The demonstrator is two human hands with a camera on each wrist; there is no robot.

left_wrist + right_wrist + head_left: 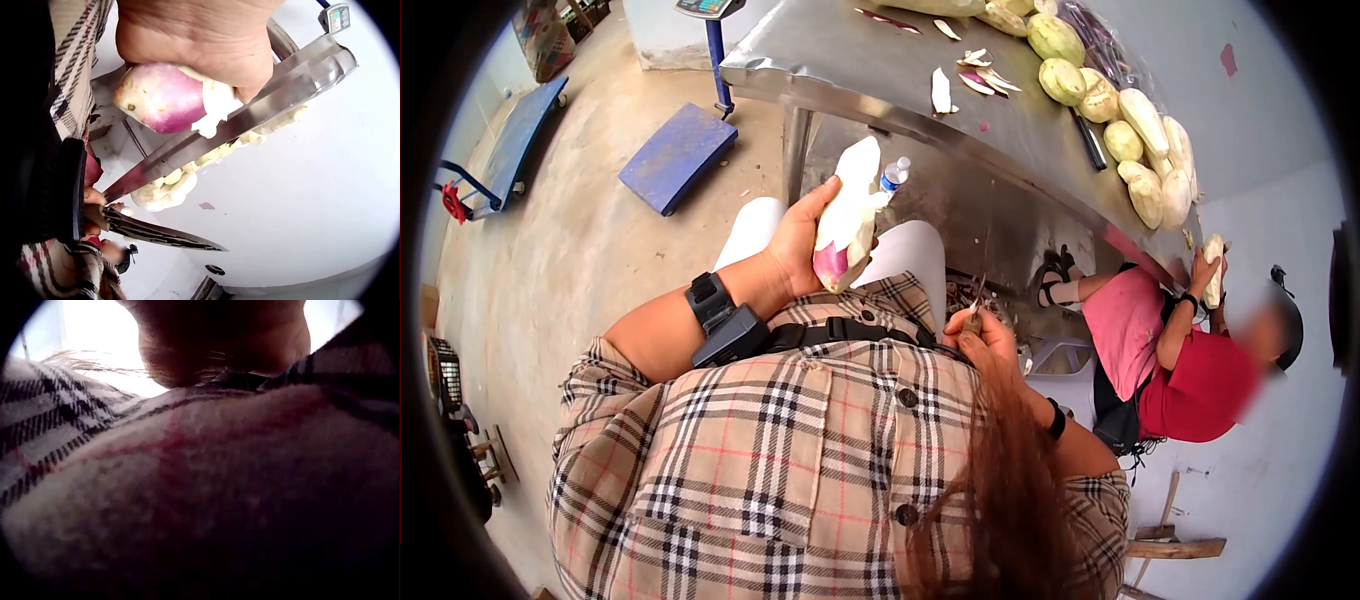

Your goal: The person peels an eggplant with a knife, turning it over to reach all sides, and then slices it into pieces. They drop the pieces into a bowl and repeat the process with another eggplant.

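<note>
My left hand [805, 235] grips a partly peeled sweet potato [847, 215], white on top with purple skin left at its lower end. The left wrist view shows that purple end [161, 97] sticking out below the palm [206, 37]. My right hand [980, 335] is down by my chest, fingers curled round a knife handle [972, 322]. The dark blade [162, 233] points out to the right in the left wrist view. The right wrist view holds only checked shirt cloth [187, 506].
A steel table [880, 80] stands ahead with several peeled potatoes [1145, 150] and loose peels [980, 80] on it. A water bottle [891, 175] sits under it. A person in red [1200, 380] peels at the right. A blue platform scale [675, 155] lies on the floor at left.
</note>
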